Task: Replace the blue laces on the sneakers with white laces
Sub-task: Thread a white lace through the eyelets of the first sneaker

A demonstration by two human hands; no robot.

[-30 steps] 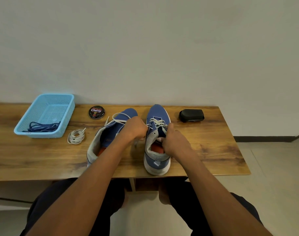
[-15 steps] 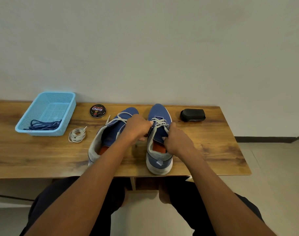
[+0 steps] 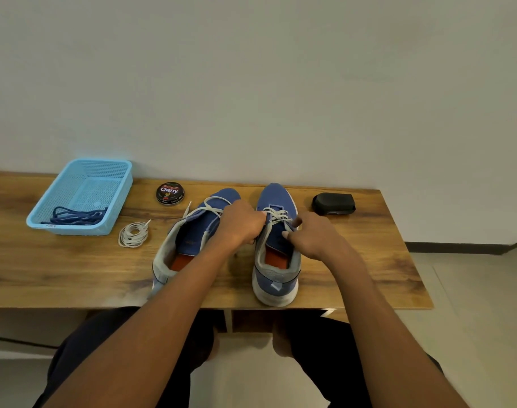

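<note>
Two blue sneakers stand on the wooden table [image 3: 74, 269], toes toward the wall. The right sneaker [image 3: 276, 251] carries a white lace [image 3: 276, 214] threaded through its eyelets. My left hand [image 3: 241, 223] is curled at that shoe's left eyelet side and pinches the lace. My right hand [image 3: 313, 235] grips the shoe's right side by the tongue, fingers curled. The left sneaker [image 3: 192, 240] has a loose white lace [image 3: 210, 203] across its front. A coiled spare white lace [image 3: 133, 234] lies left of it. The blue laces [image 3: 74, 216] sit in the light-blue basket [image 3: 116, 198].
A round black tin of shoe polish [image 3: 170, 193] stands behind the left sneaker. A black case [image 3: 333, 204] lies at the back right of the table. The table's front edge runs just under the sneakers' heels, and my knees show below it.
The right sneaker's heel has come down onto the table from a raised tilt. My right hand has shifted from the shoe's opening to its right side; my left hand stays at the lace.
</note>
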